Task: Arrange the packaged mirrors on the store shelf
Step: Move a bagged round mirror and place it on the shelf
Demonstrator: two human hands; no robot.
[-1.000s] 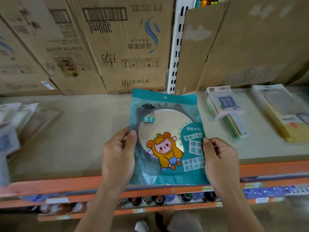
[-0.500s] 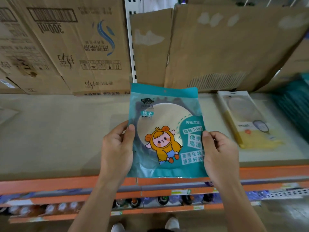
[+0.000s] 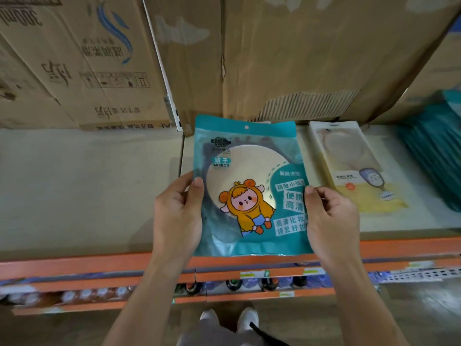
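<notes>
Packaged mirror [image 3: 249, 186], gripped by left hand [image 3: 178, 213] and right hand [image 3: 331, 221], shifted rightward along shelf [image 3: 87, 191] toward boxed hand mirror [image 3: 349, 166]; placement pending

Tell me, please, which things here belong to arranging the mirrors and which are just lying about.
For the job:
- teal mirror packet, gripped by the left hand and right hand
- boxed hand mirror lying on the shelf
- teal packet stack, far right

Just lying about:
- cardboard boxes behind
- bottles on the lower level
</notes>
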